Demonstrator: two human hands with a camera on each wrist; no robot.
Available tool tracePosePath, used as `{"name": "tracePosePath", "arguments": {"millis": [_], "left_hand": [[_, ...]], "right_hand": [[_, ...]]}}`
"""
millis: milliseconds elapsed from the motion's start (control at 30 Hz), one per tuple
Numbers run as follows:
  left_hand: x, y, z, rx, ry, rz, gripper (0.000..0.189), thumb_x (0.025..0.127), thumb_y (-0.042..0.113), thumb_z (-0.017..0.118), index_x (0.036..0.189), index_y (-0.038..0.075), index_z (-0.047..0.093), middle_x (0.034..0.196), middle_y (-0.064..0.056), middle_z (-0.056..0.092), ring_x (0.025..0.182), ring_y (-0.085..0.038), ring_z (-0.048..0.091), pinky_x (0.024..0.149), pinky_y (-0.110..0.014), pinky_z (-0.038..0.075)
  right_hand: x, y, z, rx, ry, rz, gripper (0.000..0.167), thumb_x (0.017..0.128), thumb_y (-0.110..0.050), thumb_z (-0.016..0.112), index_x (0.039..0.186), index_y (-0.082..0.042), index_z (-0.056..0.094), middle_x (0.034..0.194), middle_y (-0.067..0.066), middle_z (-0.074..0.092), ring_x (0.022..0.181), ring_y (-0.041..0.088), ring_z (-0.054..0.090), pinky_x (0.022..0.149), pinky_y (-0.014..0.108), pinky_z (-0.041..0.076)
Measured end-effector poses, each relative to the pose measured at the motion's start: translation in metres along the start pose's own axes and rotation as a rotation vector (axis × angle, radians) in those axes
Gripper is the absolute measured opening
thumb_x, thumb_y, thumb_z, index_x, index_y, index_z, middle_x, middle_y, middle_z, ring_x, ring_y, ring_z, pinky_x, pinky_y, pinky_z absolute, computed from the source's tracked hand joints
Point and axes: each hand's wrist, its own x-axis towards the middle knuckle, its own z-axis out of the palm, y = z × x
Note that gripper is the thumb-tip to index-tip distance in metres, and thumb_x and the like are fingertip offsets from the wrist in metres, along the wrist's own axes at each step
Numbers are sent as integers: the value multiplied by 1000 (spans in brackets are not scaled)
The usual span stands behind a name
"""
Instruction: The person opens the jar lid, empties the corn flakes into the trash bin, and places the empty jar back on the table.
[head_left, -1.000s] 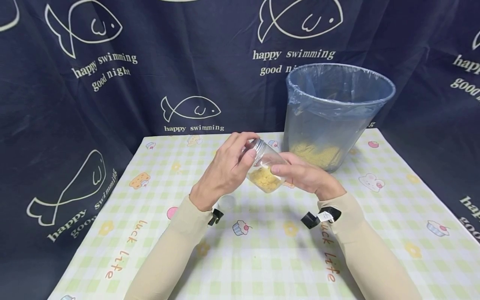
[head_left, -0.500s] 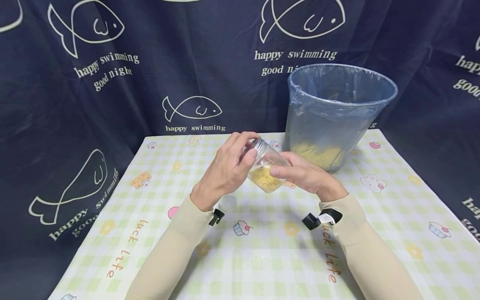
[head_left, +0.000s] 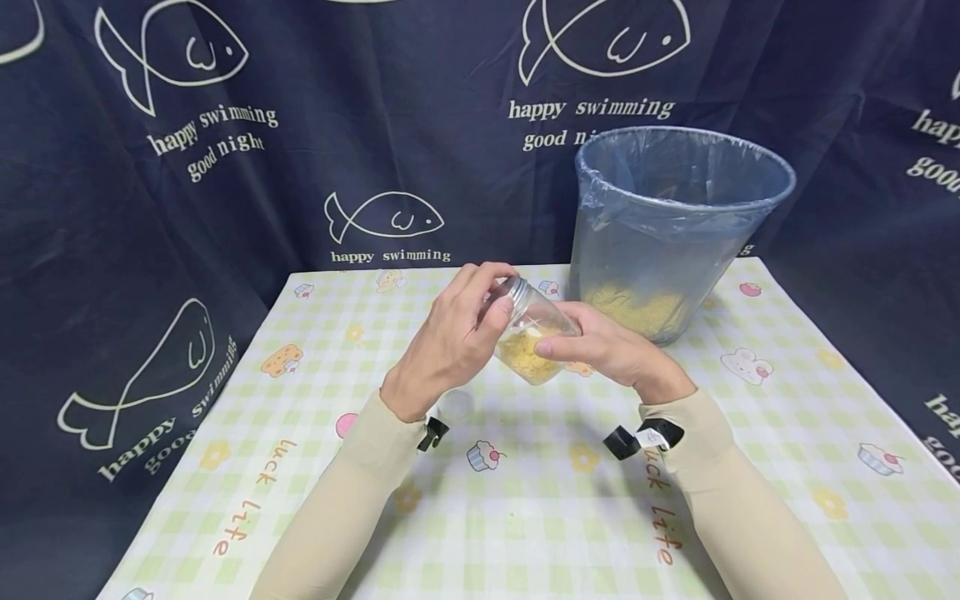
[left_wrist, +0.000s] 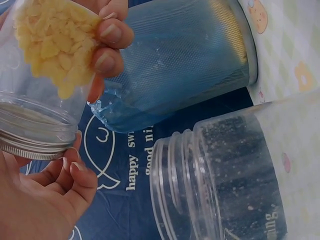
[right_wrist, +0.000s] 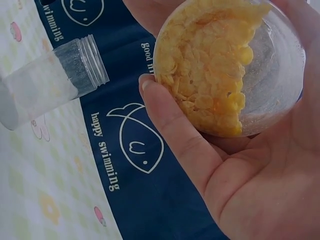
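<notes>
A clear jar (head_left: pixel 542 317), part filled with yellow flakes (left_wrist: pixel 57 42), is held tilted above the table, its capped end toward the upper left in the head view. My left hand (head_left: pixel 453 333) grips the silver screw lid (left_wrist: pixel 35 148) at that end; the lid is on the jar. Around the jar's lower body curl the fingers and thumb of my right hand (head_left: pixel 618 350). A second clear jar (left_wrist: pixel 235 175), lidless and without visible contents, stands upright on the table. In the head view my left hand and wrist hide most of it.
Behind the right hand stands a mesh bin (head_left: pixel 667 250) lined with a blue plastic bag; something yellow shows through its lower part. A checked cloth (head_left: pixel 525 517) covers the table. A dark blue fish-print curtain (head_left: pixel 360 125) hangs behind the table and at its sides.
My right thumb has slid slightly down and left on the jar. Both hands and the tilted jar otherwise stay in nearly the same place.
</notes>
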Motion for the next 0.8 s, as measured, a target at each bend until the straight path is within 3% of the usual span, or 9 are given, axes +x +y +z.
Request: {"name": "tracePosePath", "arguments": {"millis": [333, 633, 800], "left_hand": [[0, 0, 0, 17, 3, -20, 46, 101, 48, 35, 128, 21, 62, 102, 5, 56, 87, -9, 54, 78, -29, 51], [0, -2, 0, 40, 9, -43, 47, 101, 49, 35, 128, 21, 61, 103, 5, 56, 86, -8, 54, 78, -29, 51], [0, -2, 1, 43, 13, -45, 47, 102, 49, 35, 129, 21, 61, 103, 5, 56, 86, -8, 54, 78, -29, 50]], "right_hand": [[-1, -3, 1, -141, 84, 35, 51, 91, -21, 75, 136, -4, 59, 110, 16, 71, 91, 25, 70, 77, 35, 59], [-1, -7, 4, -328, 166, 25, 53, 85, -24, 83, 131, -13, 61, 110, 9, 70, 95, 27, 68, 82, 35, 57], [-1, -8, 4, -371, 176, 26, 55, 84, -26, 84, 132, -14, 60, 110, 8, 70, 94, 27, 67, 82, 36, 56]]}}
